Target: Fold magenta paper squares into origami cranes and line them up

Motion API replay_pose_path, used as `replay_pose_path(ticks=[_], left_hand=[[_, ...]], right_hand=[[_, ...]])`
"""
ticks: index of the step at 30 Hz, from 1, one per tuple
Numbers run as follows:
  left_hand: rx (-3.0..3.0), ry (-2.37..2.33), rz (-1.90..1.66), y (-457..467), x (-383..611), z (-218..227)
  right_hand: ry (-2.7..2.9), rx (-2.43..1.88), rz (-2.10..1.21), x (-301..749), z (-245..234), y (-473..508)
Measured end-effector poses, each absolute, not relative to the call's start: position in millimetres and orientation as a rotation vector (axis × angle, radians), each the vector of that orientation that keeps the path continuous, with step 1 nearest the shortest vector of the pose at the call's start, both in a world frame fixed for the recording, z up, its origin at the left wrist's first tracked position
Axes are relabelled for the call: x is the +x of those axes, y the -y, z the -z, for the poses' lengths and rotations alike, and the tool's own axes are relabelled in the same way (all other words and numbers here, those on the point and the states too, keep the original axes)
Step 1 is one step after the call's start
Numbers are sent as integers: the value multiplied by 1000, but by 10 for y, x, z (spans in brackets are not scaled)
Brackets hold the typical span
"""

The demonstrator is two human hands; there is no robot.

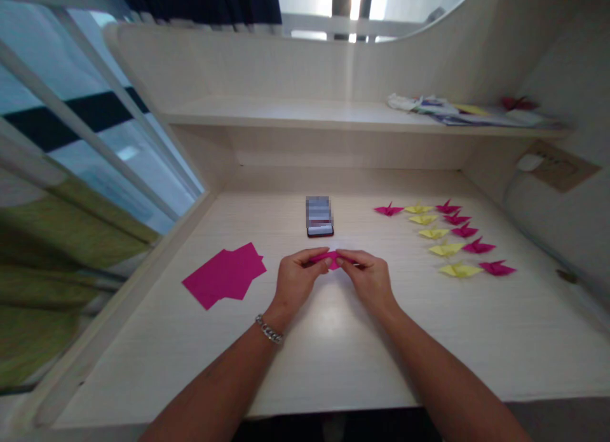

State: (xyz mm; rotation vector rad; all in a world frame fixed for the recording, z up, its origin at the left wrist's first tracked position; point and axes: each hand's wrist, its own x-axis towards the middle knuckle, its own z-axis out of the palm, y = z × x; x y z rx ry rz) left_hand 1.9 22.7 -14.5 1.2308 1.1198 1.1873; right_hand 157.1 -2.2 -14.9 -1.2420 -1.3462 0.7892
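A small folded piece of pink paper [333, 260] is held between my two hands, just above the middle of the desk. My left hand [298, 275], with a chain bracelet [269, 329] at the wrist, pinches its left side between thumb and fingers. On the other side my right hand [369, 277] pinches the paper in the same way. The fingers cover much of it, so its exact fold is hard to make out. Flat sheets of pink paper [222, 277] lie overlapping to the left of my hands.
A phone [319, 216] lies just beyond my hands. Rows of yellow paper cranes [447, 248] and pink paper cranes [479, 246] stand at the right. Papers [457, 110] rest on the shelf [267, 112] behind. A cable [536, 245] runs along the right wall.
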Motion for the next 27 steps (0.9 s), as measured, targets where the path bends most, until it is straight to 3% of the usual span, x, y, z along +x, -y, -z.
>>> replay_pose_path(ticks=[12,21,27], left_hand=[[1342,-1078,-1173,-199,17,110],[1429,-1037,-1029,-222,-17,144],[1416,-976,-933,-233,-32,135]], right_hand=[[1296,-1233,-831,1550,145,23],[1303,-1185,-1203,1637,155,-42],[1403,-1220,-1219,1676,142,-44]])
